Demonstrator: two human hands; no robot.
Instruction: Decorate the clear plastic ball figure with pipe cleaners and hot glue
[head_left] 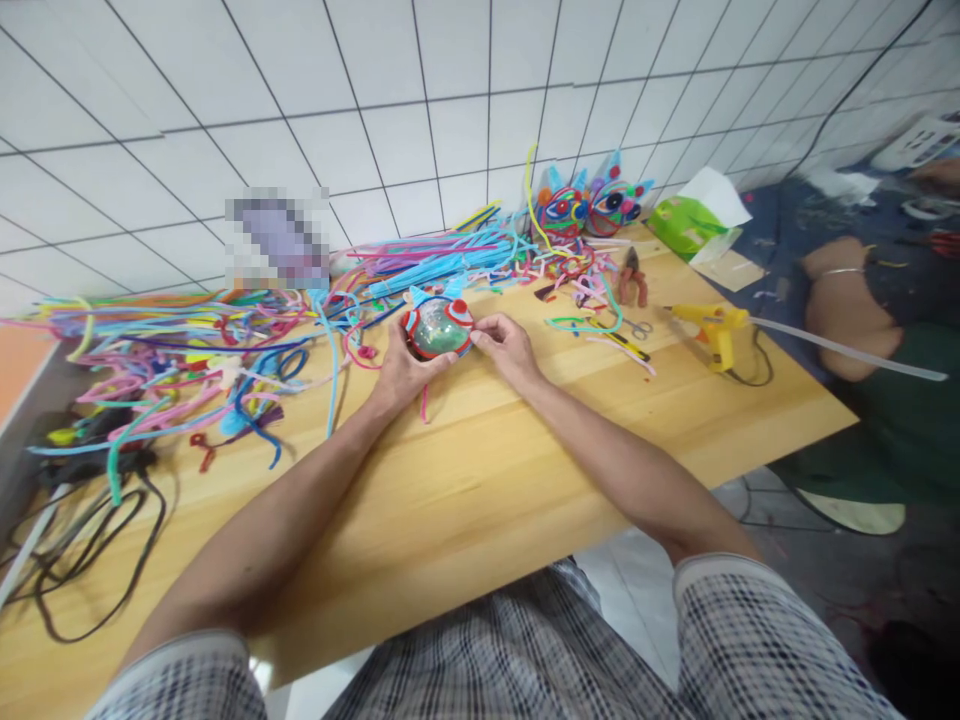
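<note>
Near the middle of the wooden table (450, 470) I hold a rounded, clear greenish ornament (441, 330) trimmed with red and blue pipe cleaners, with light blue points on top. My left hand (405, 370) wraps around its left and lower side, thumb along the front edge. At its right edge, the fingers of my right hand (504, 345) pinch together against the rim; whatever small piece lies between them is hidden. A pink pipe cleaner piece (424, 405) shows just below the ornament.
Pipe cleaners (450, 260) lie heaped along the tiled wall and at left. Two finished-looking ornaments (562, 210) stand at the back. Pliers (632, 278), scissors (639, 328) and a yellow glue gun (712, 330) lie at right. Black cables (97, 540) coil at left. Another person's arm (847, 310) is beyond the right edge.
</note>
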